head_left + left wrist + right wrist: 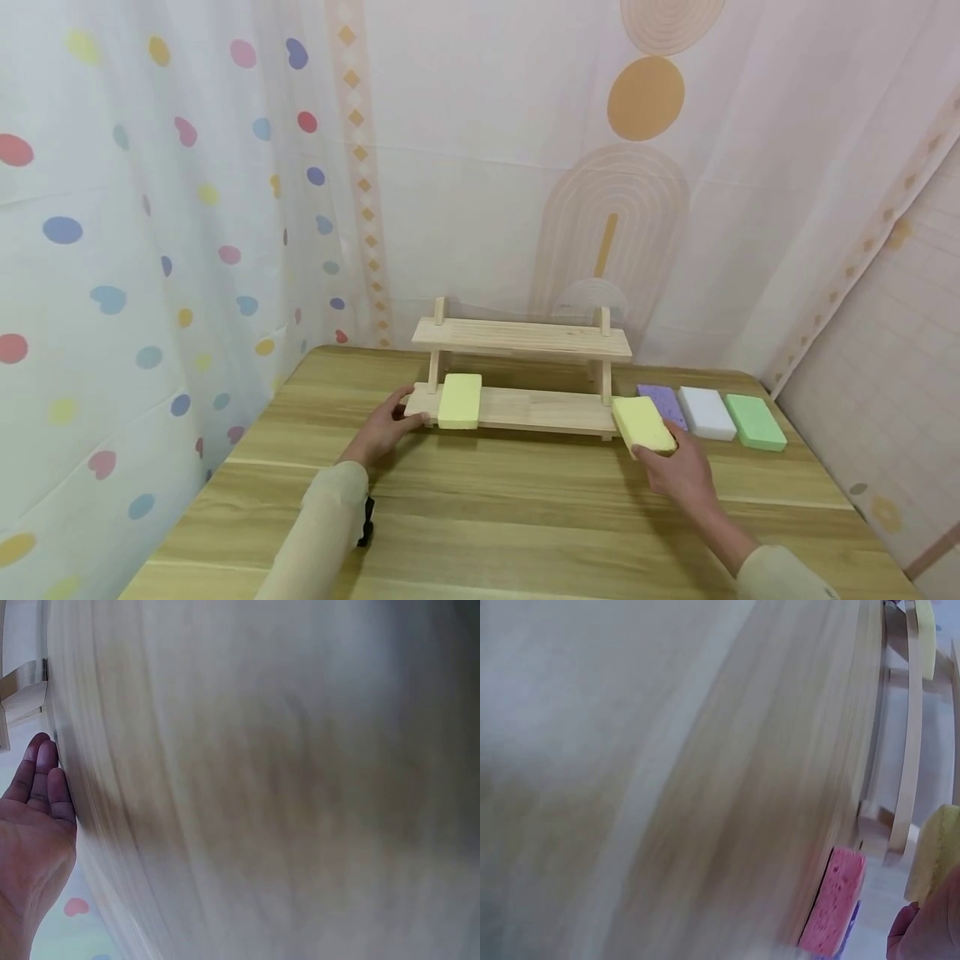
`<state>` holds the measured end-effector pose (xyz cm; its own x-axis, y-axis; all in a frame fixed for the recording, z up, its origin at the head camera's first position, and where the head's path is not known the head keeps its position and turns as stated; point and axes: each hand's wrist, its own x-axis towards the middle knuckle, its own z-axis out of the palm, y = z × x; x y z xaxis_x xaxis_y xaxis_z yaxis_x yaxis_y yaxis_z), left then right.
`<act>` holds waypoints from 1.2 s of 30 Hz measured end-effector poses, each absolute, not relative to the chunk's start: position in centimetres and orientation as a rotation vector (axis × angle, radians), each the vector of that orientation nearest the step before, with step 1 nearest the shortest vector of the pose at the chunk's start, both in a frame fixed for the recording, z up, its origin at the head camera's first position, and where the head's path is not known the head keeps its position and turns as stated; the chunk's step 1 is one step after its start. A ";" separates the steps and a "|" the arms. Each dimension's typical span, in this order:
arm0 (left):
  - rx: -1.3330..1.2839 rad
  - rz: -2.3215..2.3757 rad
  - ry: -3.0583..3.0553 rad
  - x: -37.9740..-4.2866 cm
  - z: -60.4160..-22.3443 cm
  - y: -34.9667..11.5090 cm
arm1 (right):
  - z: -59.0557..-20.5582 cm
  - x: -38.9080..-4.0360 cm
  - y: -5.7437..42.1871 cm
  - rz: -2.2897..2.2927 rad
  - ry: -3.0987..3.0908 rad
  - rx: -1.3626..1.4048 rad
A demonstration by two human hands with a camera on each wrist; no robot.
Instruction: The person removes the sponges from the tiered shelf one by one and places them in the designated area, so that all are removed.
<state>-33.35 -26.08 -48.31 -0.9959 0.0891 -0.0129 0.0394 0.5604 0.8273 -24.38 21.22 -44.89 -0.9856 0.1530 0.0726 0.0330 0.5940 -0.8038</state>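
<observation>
A two-tier wooden display rack (525, 335) stands on the table. My left hand (386, 429) holds the left end of its lower shelf, thumb at the front edge and forefinger farther back; several fingers of it look nearly straight in the left wrist view. Close beside that hand, a yellow sponge (460, 400) lies across the lower shelf. My right hand (681, 467) grips another yellow sponge (641, 423) by its near end, at the right end of the lower shelf. Under this hand, the right wrist view shows a pink sponge (835, 900), hidden in the head view.
Right of the rack, a purple sponge (663, 404), a white sponge (707, 412) and a green sponge (756, 422) lie in a row on the wood-grain table (495, 517). Patterned curtains (480, 208) hang behind and on both sides.
</observation>
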 end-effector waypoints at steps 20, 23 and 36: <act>0.118 1.429 2.734 -33.2 -48.2 -25.9 | -45.3 -23.8 25.4 1.365 -2.685 -0.222; 0.109 1.443 2.725 -33.1 -48.2 -25.8 | -45.3 -23.7 25.9 1.356 -2.690 -0.231; 0.112 1.445 2.730 -33.0 -48.2 -26.0 | -46.3 -23.8 28.2 1.303 -2.688 -0.274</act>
